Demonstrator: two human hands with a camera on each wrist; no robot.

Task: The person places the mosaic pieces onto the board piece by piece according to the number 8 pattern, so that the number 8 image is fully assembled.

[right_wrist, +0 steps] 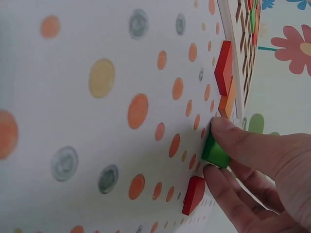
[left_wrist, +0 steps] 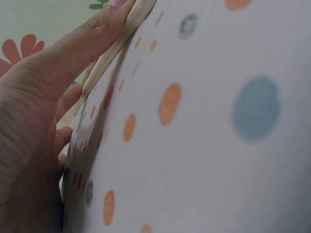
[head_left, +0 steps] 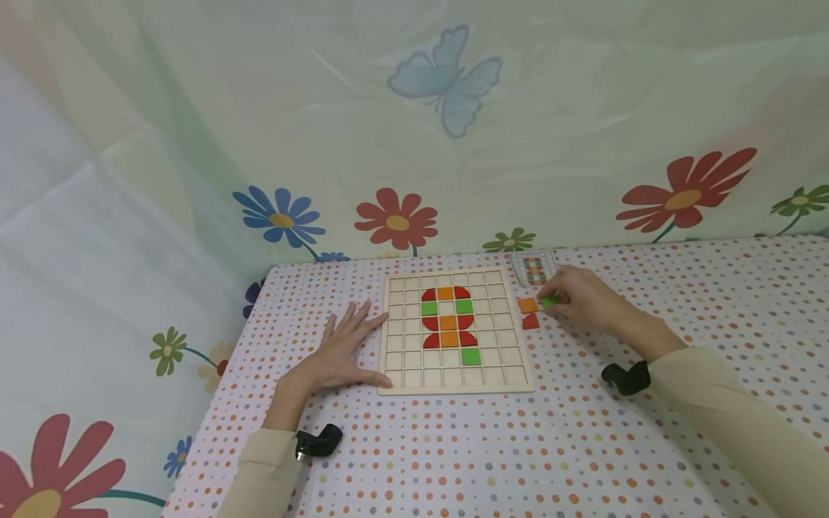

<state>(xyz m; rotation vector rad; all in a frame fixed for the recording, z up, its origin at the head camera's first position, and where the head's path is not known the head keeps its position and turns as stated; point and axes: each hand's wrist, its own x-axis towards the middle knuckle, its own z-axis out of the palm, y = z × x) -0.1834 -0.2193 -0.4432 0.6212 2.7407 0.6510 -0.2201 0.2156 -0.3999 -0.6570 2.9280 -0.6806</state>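
Observation:
My right hand (head_left: 583, 298) pinches a green square tile (right_wrist: 216, 151) between thumb and fingers, low over the tablecloth to the right of the grid board. Beside it lie an orange square tile (head_left: 528, 306) and a red curved-edge tile (head_left: 530, 321). Another red tile (right_wrist: 194, 195) shows by the fingertips in the right wrist view; the hand hides it in the head view. My left hand (head_left: 340, 352) spreads its fingers along the left edge of the wooden grid board (head_left: 401, 378), thumb at the near left corner. Red, orange and green tiles (head_left: 449, 322) form a figure in the board's cells.
A small pattern card (head_left: 518, 267) with a matching coloured figure lies behind the loose tiles, its right part near my right hand. The table wears a dotted cloth (head_left: 421, 453). A flowered curtain (head_left: 324, 144) hangs along its back and left.

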